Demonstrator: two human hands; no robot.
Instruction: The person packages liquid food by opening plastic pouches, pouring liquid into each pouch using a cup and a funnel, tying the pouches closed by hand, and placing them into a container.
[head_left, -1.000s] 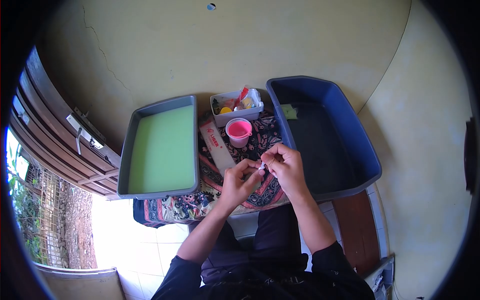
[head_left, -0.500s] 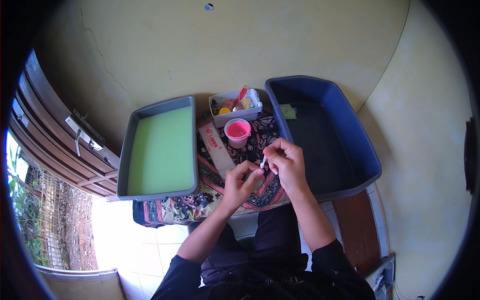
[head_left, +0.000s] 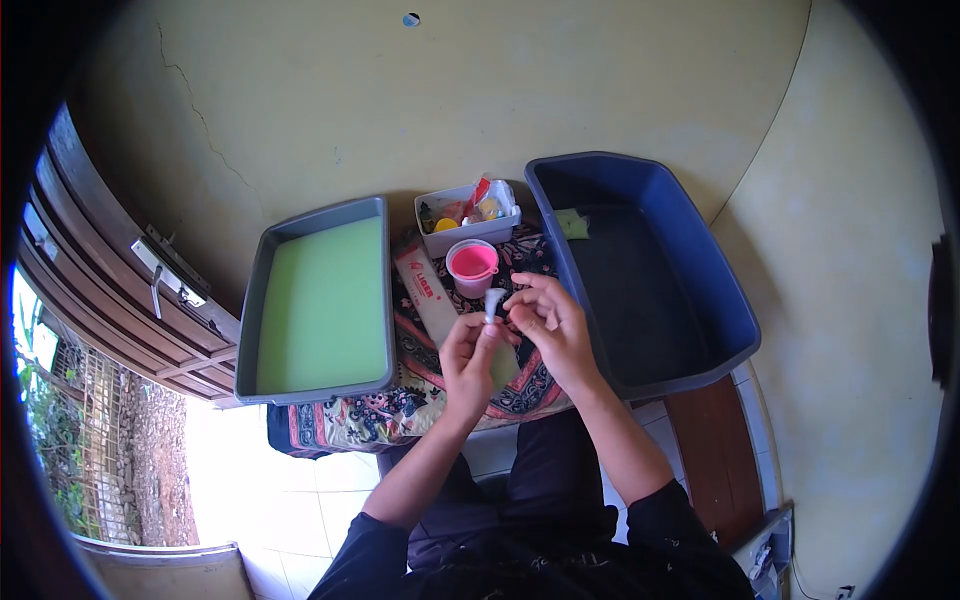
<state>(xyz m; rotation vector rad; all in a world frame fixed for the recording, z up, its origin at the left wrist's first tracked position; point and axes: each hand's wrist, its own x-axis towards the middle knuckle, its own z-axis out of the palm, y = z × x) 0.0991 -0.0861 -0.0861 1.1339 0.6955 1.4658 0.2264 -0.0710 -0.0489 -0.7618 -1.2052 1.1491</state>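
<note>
Between thumb and fingers, my left hand (head_left: 468,365) pinches the neck of a small clear plastic bag, its whitish gathered top (head_left: 492,303) sticking up. The bag's pale green body (head_left: 504,368) hangs beside that hand, over the patterned cloth. Just right of the bag's top, my right hand (head_left: 553,335) is raised with fingers apart and nothing visible in it. Beyond the hands stand a round tub with a pink inside (head_left: 473,266) and a flat plastic packet with red lettering (head_left: 428,290).
A grey tray of green liquid (head_left: 325,308) is on the left. The deep blue tub (head_left: 655,290) on the right holds a small green bag (head_left: 573,224). A white box of small items (head_left: 468,237) stands at the back of the cloth-covered table (head_left: 350,425).
My right hand has let go of the bag's top and opened. My left hand has turned more upright with the bag, whose white top now points up.
</note>
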